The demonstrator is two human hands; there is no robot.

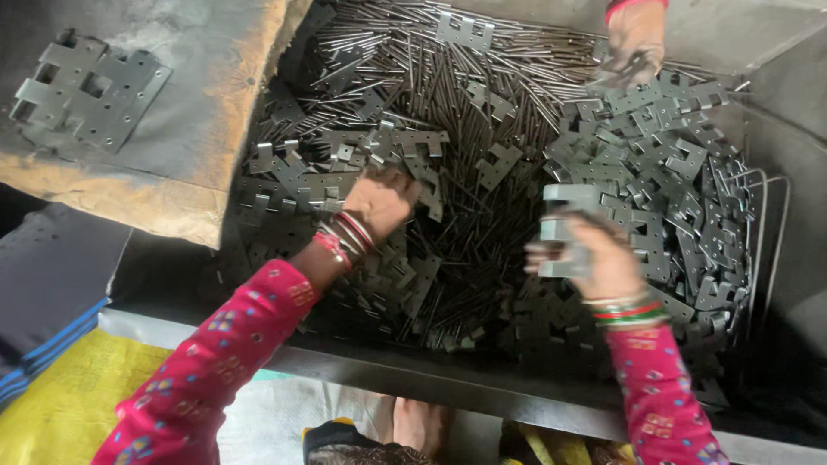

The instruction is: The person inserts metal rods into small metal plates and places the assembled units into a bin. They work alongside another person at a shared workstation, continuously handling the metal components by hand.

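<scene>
Dim metal bin (482, 379) of pins and hinge plates; left hand (379, 202) clawing plates (405, 146), right hand (594, 258) gripping a plate stack (564, 228).

Up at the left, a flat stack of grey metal plates (86, 90) lying on a worn brown board (228, 95). Along the lower left, a yellow woven sack (77, 400) beside dark cloth with blue stripes (52, 344). At the top right, another person's hand (636, 39) with a red cuff, reaching into the far side of the grey metal trough (482, 387).
</scene>
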